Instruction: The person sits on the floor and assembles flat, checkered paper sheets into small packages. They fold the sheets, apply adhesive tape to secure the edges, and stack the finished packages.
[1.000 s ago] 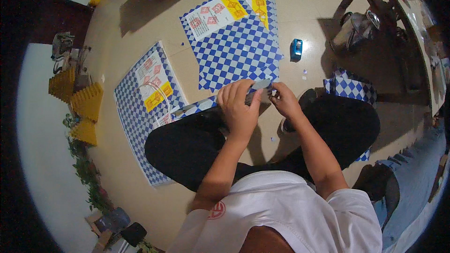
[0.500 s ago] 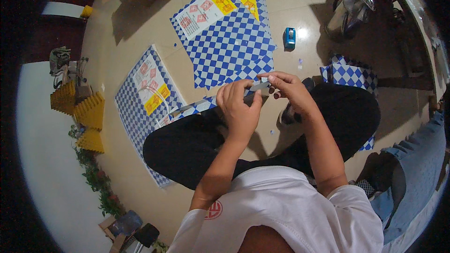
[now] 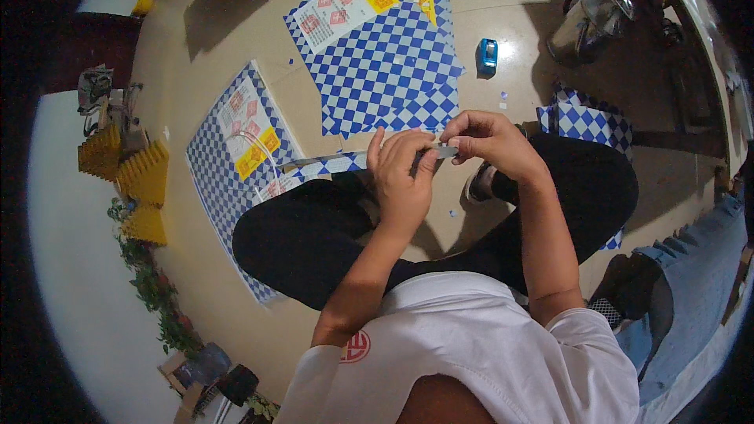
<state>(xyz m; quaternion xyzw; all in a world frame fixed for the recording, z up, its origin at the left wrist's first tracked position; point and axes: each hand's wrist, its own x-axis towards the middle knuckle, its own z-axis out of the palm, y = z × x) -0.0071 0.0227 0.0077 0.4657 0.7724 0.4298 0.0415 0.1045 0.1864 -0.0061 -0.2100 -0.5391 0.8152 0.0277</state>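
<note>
Blue-and-white checks cover a long, narrow strip (image 3: 334,164) stretching right from just beyond the left knee (image 3: 290,224); the left hand (image 3: 404,171) wraps it, and the right hand (image 3: 499,144) pinches its grey end between thumb and fingers.

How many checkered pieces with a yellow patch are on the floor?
3: the left piece; then, overlapping at top middle, the front piece and the partly covered piece. More may be hidden.
</note>
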